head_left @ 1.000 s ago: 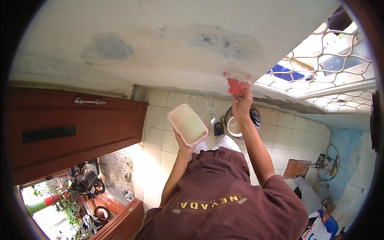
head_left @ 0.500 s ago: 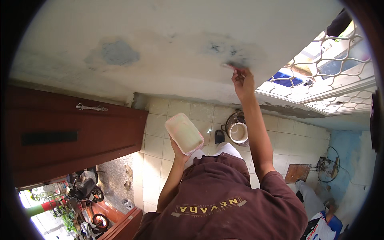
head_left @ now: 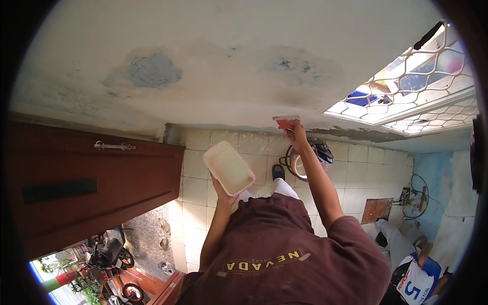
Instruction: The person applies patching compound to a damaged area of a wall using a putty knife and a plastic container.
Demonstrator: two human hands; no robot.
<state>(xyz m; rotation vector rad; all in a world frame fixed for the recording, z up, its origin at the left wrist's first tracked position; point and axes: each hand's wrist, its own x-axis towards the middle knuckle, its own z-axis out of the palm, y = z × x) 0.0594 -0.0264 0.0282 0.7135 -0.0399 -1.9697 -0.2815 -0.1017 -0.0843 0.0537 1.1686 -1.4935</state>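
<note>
1. Lowering flat red spreader point(head_left: 286, 124) along pale wall point(head_left: 213, 96) since half a second ago.
2. Pinching it just beyond right hand point(head_left: 297, 136), with fingers closed.
3. Clasping cream rectangular plastic tub point(head_left: 229, 168) above left hand point(head_left: 222, 193), curling partly hidden fingers beneath.

At left we see reddish-brown door point(head_left: 117, 170) with metal handle point(head_left: 115, 146), dark rectangular inset point(head_left: 60, 191); outside, motorcycle point(head_left: 113, 251) and green plants point(head_left: 91, 296). Upper right, we note pale wavy window grille point(head_left: 429, 105). Lower right, co-worker point(head_left: 414, 269) in white-and-blue jersey point(head_left: 431, 269) near brown panel point(head_left: 377, 210), floor tiles point(head_left: 351, 178), looped black cable point(head_left: 428, 193).
</note>
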